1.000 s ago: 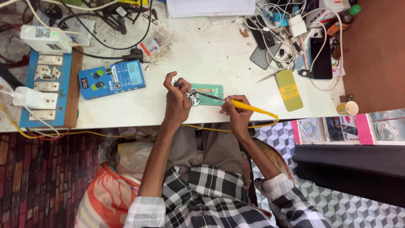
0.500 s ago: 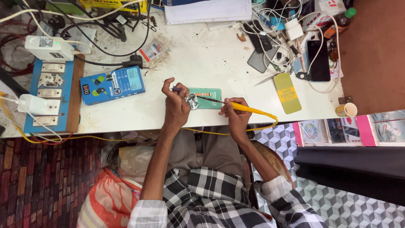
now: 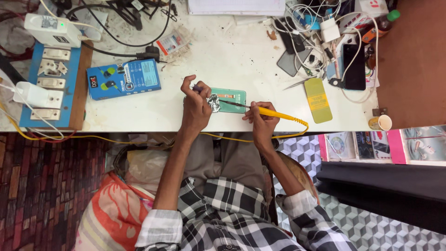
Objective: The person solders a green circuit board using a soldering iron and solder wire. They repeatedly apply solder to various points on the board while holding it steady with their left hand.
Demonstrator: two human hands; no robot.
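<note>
Hands meet over a small green circuit board (image 3: 232,100) lying flat near the front edge of the white workbench (image 3: 232,56). The left hand (image 3: 195,107) rests at the board's nine o'clock end, fingers curled together around a thin dark tool whose tip just shows above the knuckles; the heel of the hand seems planted on the bench, likely to steady the board. A crumpled piece of silver foil (image 3: 214,102) sits on the board's left end, just beside those fingers, perhaps shielding a part from heat.

The right hand (image 3: 260,122) comes in from four o'clock, fingers closed like a pen grip on a yellow-handled soldering iron (image 3: 272,112). Its dark tip points toward nine o'clock and appears to touch the middle of the board. The yellow cord loops off the handle's rear and drops over the bench edge, keeping clear of the work.

At ten o'clock from the board lies a blue box (image 3: 123,79); farther out at nine o'clock is a blue switch panel (image 3: 49,79) with white adapters plugged in. At three o'clock lies a yellow-green phone cover (image 3: 318,100), and at one o'clock a tangle of cables and phones (image 3: 325,51). A paper cup (image 3: 380,122) stands at the bench's far right corner.
</note>
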